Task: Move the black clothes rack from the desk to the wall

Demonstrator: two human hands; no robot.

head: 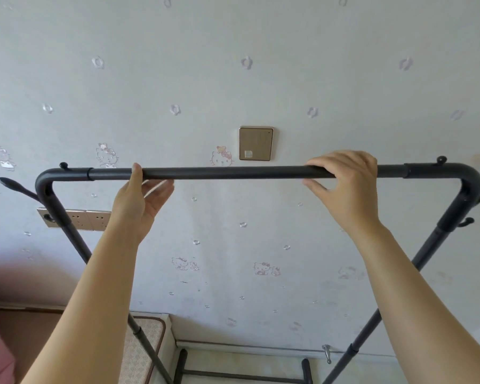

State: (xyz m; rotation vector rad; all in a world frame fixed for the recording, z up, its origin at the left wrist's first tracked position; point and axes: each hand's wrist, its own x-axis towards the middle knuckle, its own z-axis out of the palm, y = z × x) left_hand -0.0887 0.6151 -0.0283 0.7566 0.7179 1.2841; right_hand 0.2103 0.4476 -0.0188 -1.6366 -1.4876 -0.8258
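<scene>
No readable writing; hands [139, 200] on black clothes rack [233, 173]

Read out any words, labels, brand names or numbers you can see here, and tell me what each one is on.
No readable text anywhere in this view.
Wall: only cartoon cat stickers and small flower shapes, no lettering.
Gold switch plate: a small pale sticker, nothing legible on it.
Socket panel: no visible markings.
Black clothes rack: plain bar, no label or brand showing.
</scene>
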